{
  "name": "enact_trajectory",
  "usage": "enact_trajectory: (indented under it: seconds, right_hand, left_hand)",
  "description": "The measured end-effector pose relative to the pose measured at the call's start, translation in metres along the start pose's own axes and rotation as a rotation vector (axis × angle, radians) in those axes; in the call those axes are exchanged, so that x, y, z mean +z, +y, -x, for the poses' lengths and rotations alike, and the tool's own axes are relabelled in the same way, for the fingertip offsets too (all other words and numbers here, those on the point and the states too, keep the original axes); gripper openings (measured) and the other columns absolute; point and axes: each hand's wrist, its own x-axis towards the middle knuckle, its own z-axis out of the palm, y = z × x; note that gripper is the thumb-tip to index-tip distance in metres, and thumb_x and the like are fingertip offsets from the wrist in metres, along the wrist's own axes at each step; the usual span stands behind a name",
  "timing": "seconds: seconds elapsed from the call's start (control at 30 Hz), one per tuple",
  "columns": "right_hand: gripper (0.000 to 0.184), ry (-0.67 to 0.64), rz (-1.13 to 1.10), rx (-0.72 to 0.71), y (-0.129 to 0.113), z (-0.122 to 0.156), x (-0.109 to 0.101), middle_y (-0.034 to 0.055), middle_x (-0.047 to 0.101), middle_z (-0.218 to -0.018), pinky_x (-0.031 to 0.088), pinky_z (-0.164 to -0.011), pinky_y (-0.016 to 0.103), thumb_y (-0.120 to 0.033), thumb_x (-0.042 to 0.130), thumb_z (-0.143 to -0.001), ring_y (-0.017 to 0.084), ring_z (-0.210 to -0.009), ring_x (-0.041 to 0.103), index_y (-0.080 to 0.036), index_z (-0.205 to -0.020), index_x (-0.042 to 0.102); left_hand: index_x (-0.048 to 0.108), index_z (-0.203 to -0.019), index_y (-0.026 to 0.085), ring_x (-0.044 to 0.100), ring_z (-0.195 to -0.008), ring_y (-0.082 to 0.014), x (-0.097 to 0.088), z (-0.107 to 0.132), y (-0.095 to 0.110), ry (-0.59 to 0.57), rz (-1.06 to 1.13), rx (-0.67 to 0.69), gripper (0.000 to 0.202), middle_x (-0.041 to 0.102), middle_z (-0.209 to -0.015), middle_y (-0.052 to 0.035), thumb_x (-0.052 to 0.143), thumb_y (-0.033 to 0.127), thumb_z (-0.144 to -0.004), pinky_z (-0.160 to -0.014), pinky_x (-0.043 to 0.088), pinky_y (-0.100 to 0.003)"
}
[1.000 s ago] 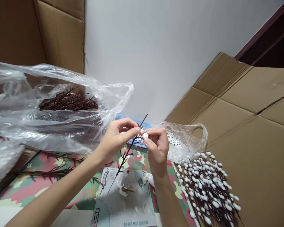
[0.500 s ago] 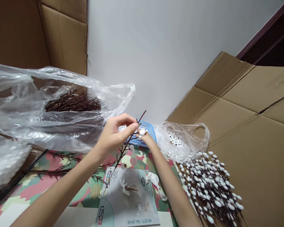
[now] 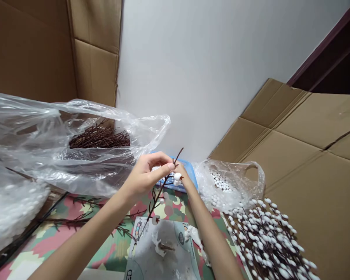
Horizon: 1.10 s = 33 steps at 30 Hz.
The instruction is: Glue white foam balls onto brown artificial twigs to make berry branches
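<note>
As left hand (image 3: 146,177) pinches twig (image 3: 155,200), patterned tablecloth (image 3: 46,245), white wall (image 3: 207,70), cardboard sheets (image 3: 309,155)

Brown twig (image 3: 155,197) w/ white bead (image 3: 177,176), blue tray (image 3: 193,177), pink-green camo cloth (image 3: 105,245), tan cardboard (image 3: 309,155).

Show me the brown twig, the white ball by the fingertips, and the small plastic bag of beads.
brown twig (image 3: 153,203), head view, middle of stem.
white ball (image 3: 177,176), head view, its centre.
small plastic bag (image 3: 205,181), head view, its left wall.
</note>
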Motion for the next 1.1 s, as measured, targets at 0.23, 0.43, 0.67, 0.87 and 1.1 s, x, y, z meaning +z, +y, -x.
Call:
enact_trajectory:
  seconds: [0.23,0.43,0.67,0.87,1.1]
  right_hand:
    - [0.006,0.137,-0.659,-0.13,-0.087,0.066,-0.017,-0.0041,0.058,-0.064,0.042,-0.064,0.026,-0.024,0.062,-0.068,0.012,-0.063,0.053,-0.022,-0.065,0.057]
    - [0.007,0.126,-0.86,-0.139,-0.104,0.084,-0.009,-0.0052,0.055,-0.059,0.04,-0.059,0.023,-0.018,0.06,-0.071,0.009,-0.058,0.05,-0.022,-0.066,0.059]
    - [0.007,0.171,-0.81,-0.15,-0.101,0.083,-0.007,-0.0052,0.052,-0.059,0.042,-0.057,0.024,-0.021,0.06,-0.069,0.011,-0.059,0.051,-0.022,-0.065,0.055]
    - [0.006,0.214,-0.73,-0.217,-0.099,0.086,-0.003,-0.0052,0.053,-0.06,0.044,-0.059,0.026,-0.02,0.06,-0.072,0.012,-0.061,0.054,-0.023,-0.069,0.055]
    - [0.008,0.307,-0.621,-0.338,-0.096,0.09,-0.001,-0.0044,0.054,-0.067,0.048,-0.066,0.029,-0.017,0.058,-0.077,0.015,-0.073,0.061,-0.025,-0.076,0.056]
  left_hand:
    - [0.062,-0.07,0.015,0.046,-0.063,-0.0094,0.008,0.005,0.001,-0.127,0.065,-0.066,0.017,0.054,-0.065,0.0025,0.063,0.025,-0.083,-0.061,0.036,-0.023]
    - [0.063,-0.069,0.015,0.046,-0.062,-0.0097,0.015,0.003,-0.002,-0.148,0.104,-0.072,0.015,0.055,-0.065,0.0021,0.063,0.023,-0.082,-0.061,0.037,-0.023]
    - [0.063,-0.068,0.016,0.048,-0.062,-0.0111,0.016,0.003,-0.006,-0.112,0.047,-0.073,0.016,0.058,-0.065,0.0009,0.062,0.024,-0.082,-0.061,0.038,-0.024]
    - [0.06,-0.067,0.016,0.049,-0.063,-0.0117,0.016,0.003,-0.002,-0.096,-0.041,-0.051,0.018,0.058,-0.065,0.0002,0.061,0.026,-0.082,-0.06,0.038,-0.024]
    - [0.059,-0.068,0.015,0.051,-0.065,-0.0123,0.022,0.006,0.004,-0.012,-0.166,0.005,0.014,0.057,-0.065,0.0,0.059,0.023,-0.08,-0.062,0.039,-0.025]
